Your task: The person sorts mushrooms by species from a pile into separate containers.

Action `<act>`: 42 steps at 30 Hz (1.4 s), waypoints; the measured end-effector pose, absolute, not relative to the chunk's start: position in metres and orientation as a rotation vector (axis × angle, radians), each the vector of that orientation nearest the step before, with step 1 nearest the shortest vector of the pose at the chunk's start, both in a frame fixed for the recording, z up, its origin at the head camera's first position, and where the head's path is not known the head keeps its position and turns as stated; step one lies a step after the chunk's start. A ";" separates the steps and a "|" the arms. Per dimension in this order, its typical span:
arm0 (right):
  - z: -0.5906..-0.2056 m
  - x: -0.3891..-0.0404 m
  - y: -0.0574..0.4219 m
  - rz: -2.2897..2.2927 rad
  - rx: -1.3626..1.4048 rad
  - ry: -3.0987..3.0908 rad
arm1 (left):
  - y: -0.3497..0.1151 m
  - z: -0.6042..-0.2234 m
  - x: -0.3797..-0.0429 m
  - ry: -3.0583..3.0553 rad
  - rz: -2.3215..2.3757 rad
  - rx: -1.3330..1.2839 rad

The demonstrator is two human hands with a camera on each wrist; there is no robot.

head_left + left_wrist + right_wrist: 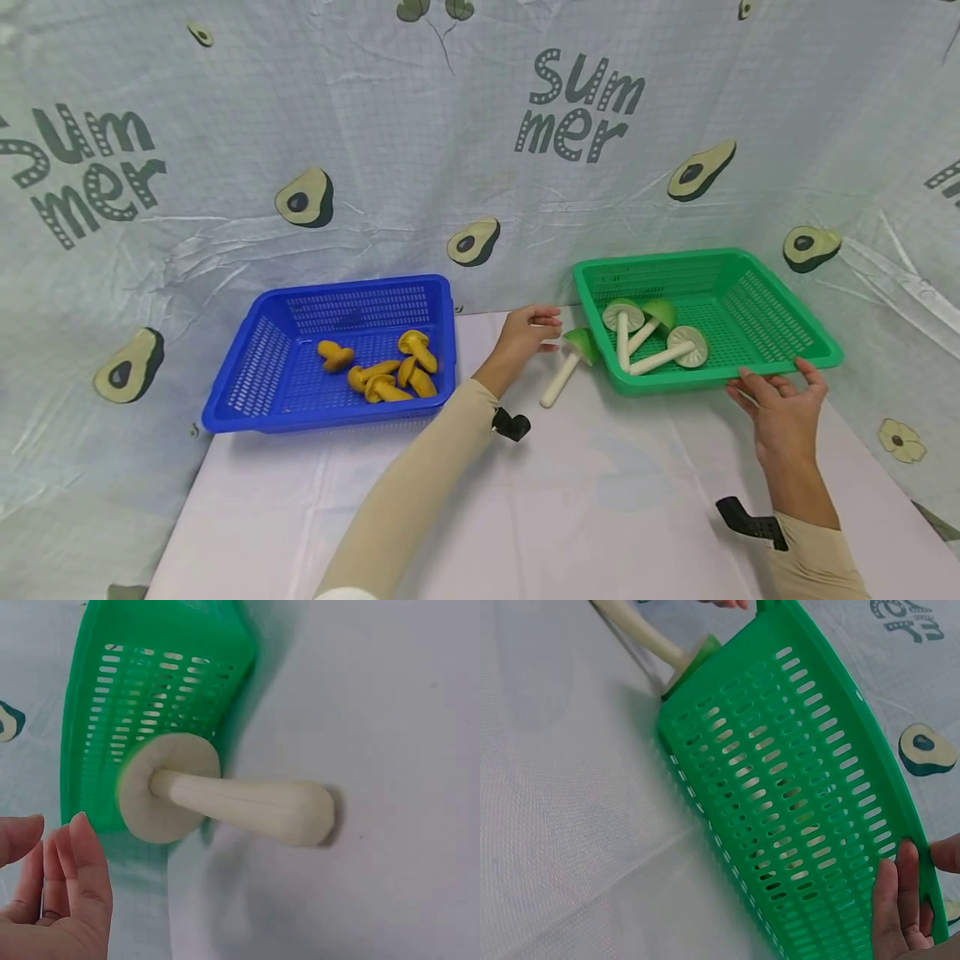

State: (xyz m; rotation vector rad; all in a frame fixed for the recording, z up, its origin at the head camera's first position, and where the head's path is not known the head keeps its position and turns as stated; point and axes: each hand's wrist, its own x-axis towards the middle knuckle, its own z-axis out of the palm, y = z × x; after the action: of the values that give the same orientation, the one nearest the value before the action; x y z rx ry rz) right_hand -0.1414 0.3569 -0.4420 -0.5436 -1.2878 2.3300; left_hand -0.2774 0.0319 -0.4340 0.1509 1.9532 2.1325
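Observation:
My left hand (527,337), fingers loosely bent and holding nothing, hovers just left of a toy mushroom (560,380). This mushroom has a green cap and a pale stem. It lies on the table outside the green basket (718,379), its cap close against the basket's left wall. In the left wrist view the pale underside of the cap and the stem of the mushroom (247,810) show clearly. My right hand (783,412) grips the basket's front rim near the right corner. Its thumb and fingers (907,881) lie on opposite sides of the rim in the right wrist view.
Inside the green basket, several green-capped mushrooms (656,315) lie towards the left. A blue basket (255,417) at the left holds several brown mushrooms (382,388). Behind both baskets hangs a printed cloth (390,167). White cloth covers the table (600,517).

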 end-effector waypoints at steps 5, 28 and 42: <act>-0.442 -0.142 0.358 2.330 -0.548 -1.291 | 0.022 -0.444 -0.276 1.936 2.142 0.129; -0.442 -0.141 0.359 2.364 -0.503 -1.259 | 0.031 -0.483 -0.260 1.972 2.073 0.005; -0.443 -0.140 0.358 2.350 -0.497 -1.283 | 0.038 -0.487 -0.255 2.079 1.956 0.055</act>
State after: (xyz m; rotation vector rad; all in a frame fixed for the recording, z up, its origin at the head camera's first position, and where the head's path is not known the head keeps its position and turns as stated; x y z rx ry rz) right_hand -0.1401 0.3576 -0.4430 -0.4966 -1.2835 2.3495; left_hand -0.2553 0.0376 -0.4870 0.0545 2.0787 1.9561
